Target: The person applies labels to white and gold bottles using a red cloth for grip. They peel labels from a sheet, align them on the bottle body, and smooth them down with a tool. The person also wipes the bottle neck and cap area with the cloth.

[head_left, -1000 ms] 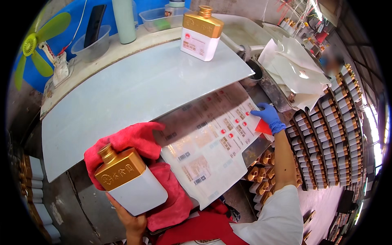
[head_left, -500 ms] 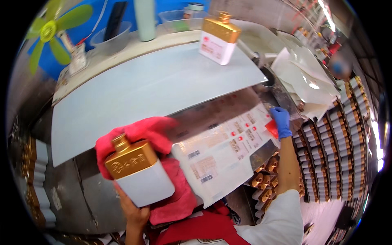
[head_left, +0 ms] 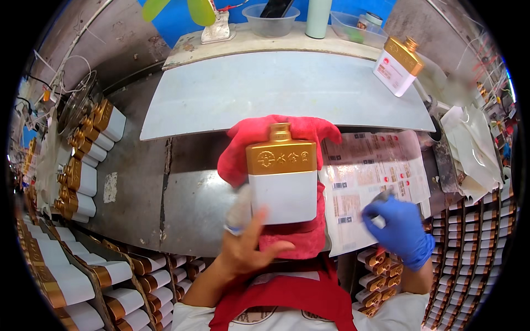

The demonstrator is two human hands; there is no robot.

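Note:
A white bottle with a gold shoulder and neck [head_left: 282,193] lies on a red cloth [head_left: 234,160] in front of me. My left hand [head_left: 248,248] is at its lower left edge, fingers apart. One finger has a white wrap [head_left: 238,212], blurred by motion. My right hand [head_left: 400,229], in a blue glove, is closed over the printed label sheet [head_left: 345,201]. A small grey thing shows blurred at its fingertips, and I cannot make out what it is. Below the glove a bit of red peeks out.
A pale board [head_left: 265,88] spans the back, with a labelled white and gold bottle [head_left: 398,66] at its right end. More bottles [head_left: 80,185] line the left edge. Racks of bottles [head_left: 469,248] stand low on both sides. White sheets [head_left: 472,143] are piled at right.
The view has turned to the right-hand side's opposite, leftward. My right hand has come back from the sheet's far right edge toward me. My left hand has shifted from under the bottle to beside it.

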